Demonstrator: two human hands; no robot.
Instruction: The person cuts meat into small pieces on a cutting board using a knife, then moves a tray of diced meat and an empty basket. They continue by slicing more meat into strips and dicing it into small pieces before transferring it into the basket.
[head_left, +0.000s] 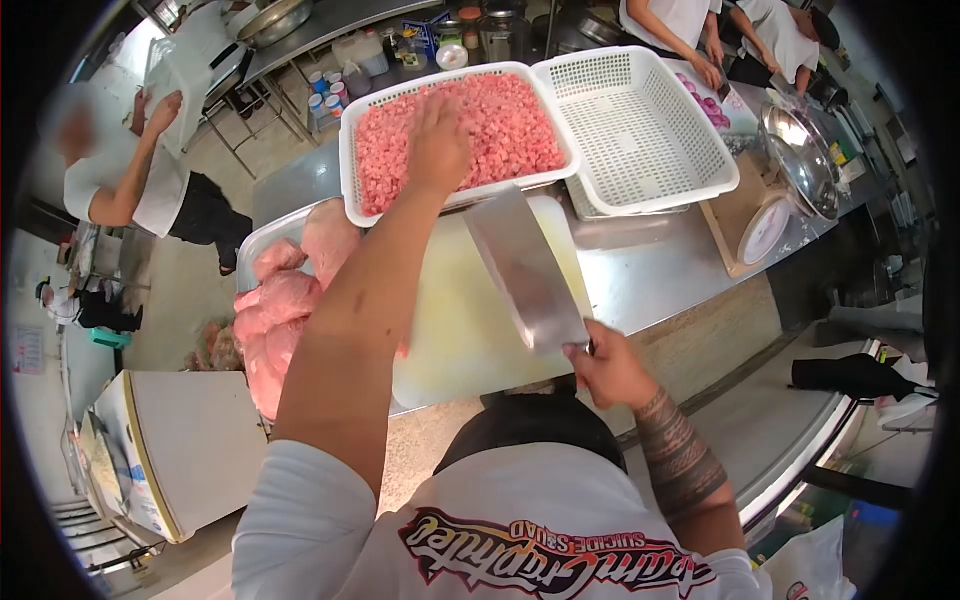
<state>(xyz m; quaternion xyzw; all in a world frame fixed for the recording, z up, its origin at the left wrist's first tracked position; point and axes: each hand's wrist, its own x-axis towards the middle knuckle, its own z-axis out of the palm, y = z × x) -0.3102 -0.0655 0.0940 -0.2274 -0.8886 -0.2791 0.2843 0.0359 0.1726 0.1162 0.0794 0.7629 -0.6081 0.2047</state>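
My left hand (438, 148) lies spread on diced pink meat (510, 125), which fills a white plastic basket (348, 150). The handle of a broad cleaver (525, 270) is in my right hand (612, 372), and its blade lies over the right part of a pale cutting board (450, 310). Large raw meat pieces (280, 305) rest in a tray to the left of the board, partly behind my left forearm. A second white basket (640, 130), with no meat in it, stands right of the full one.
A kitchen scale (768, 232), a steel bowl lid (800, 150) and purple onions (705, 100) are at the right. Two people work at the far right; another person (140, 190) stands at the left. A white chest (190, 450) is at lower left.
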